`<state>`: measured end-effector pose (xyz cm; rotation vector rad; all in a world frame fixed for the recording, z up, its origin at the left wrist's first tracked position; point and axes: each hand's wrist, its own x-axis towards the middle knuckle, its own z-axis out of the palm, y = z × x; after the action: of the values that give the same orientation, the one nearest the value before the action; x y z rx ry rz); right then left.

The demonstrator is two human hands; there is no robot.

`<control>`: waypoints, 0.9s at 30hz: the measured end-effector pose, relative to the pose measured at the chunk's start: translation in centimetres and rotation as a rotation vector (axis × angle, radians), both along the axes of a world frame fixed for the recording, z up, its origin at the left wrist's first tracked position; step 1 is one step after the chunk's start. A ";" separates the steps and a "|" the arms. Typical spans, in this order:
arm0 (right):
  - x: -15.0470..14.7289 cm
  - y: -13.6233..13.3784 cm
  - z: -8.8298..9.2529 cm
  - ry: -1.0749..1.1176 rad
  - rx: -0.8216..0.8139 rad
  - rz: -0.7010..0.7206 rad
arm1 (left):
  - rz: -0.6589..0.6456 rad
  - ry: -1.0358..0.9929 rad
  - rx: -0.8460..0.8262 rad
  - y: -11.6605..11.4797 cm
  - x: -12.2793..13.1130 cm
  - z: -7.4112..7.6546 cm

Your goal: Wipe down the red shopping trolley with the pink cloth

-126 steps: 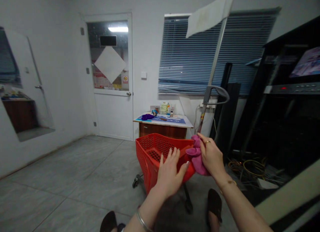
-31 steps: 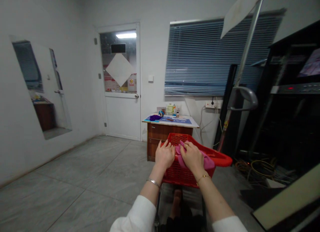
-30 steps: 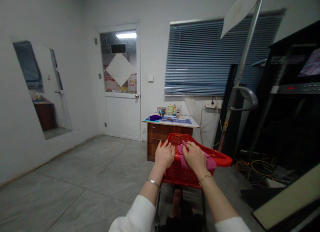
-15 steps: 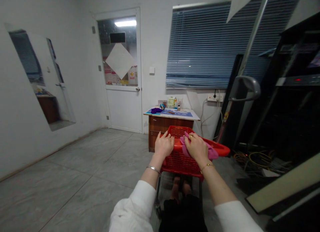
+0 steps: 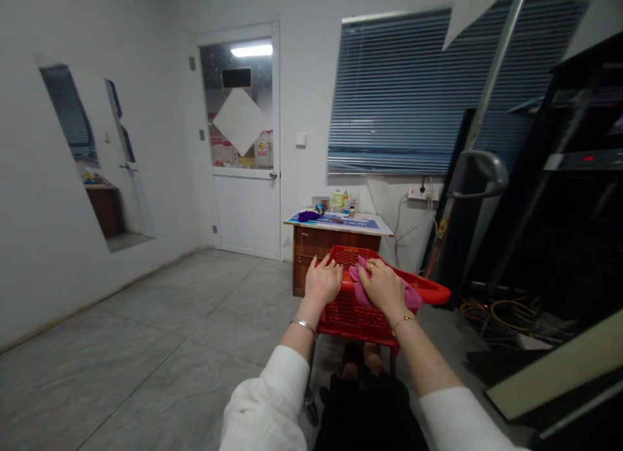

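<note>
A red plastic shopping cart (image 5: pixel 350 321) stands right in front of me. My left hand (image 5: pixel 323 281) is closed over the left end of its red handle, fingertips bent over the far side. Bunched under my right hand (image 5: pixel 382 283) is a pink cloth (image 5: pixel 413 298), pressed against the handle right of its middle. The fingers of that hand are curled into the cloth, and one end of it hangs out to the right along the red rim. The palms and the undersides of both hands are hidden.
Beyond the cart, a brown desk (image 5: pixel 335 242) holds a purple cloth (image 5: pixel 308 216) and several small bottles. A white door (image 5: pixel 247 211) is at the back left. On the right are a dark rack (image 5: pixel 584 204), a leaning pole with a grey handle (image 5: pixel 479 172) and tangled cables (image 5: pixel 511 311).
The room has slid slightly right and down in my view. My legs under the cart have shifted. Both hands keep their places on the handle, the pink cloth still under the right one.
</note>
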<state>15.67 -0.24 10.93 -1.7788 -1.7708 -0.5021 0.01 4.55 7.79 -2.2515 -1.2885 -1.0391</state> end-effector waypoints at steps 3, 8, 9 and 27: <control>3.0 0.2 0.5 0.108 -0.096 -0.118 | 0.002 0.000 -0.004 0.1 -0.4 0.0; 4.6 0.4 0.7 0.193 -0.130 -0.273 | 0.018 -0.026 0.010 -0.3 0.5 0.0; 4.0 0.3 0.5 0.167 -0.107 -0.254 | 0.020 -0.030 0.011 -0.3 0.6 -0.1; -0.1 -0.2 -0.1 0.069 0.025 -0.147 | 0.044 -0.026 -0.020 -0.2 -1.9 0.0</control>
<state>15.60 -0.42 10.86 -1.8953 -1.5884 -0.5125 -1.92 4.39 7.81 -2.2202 -1.3586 -1.0480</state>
